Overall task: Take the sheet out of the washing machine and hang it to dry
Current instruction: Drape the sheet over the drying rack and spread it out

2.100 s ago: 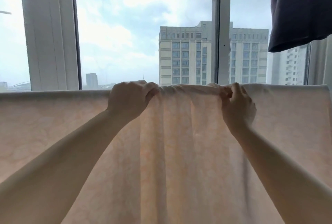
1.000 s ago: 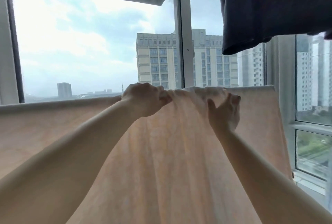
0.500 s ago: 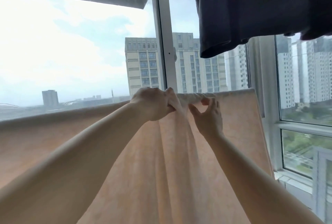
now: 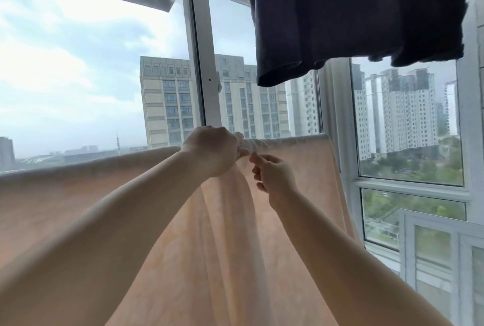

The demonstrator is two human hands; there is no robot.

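sheet (image 4: 104,208): peach, thin, pleated | left hand (image 4: 213,153): clutching bunched fold

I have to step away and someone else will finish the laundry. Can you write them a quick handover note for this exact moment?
Left hand: grips the bunched top edge of the sheet where it passes over the drying line.
Right hand: just below the bunch, fingers loosely curled near the fabric; whether it pinches the cloth cannot be told.
Sheet: peach, already out of the washer and draped in front of the window, smooth to the left, gathered into folds at the left hand.
Dark garment hangs above, to the right.
Left to do: spread the gathered folds flat towards the right end.
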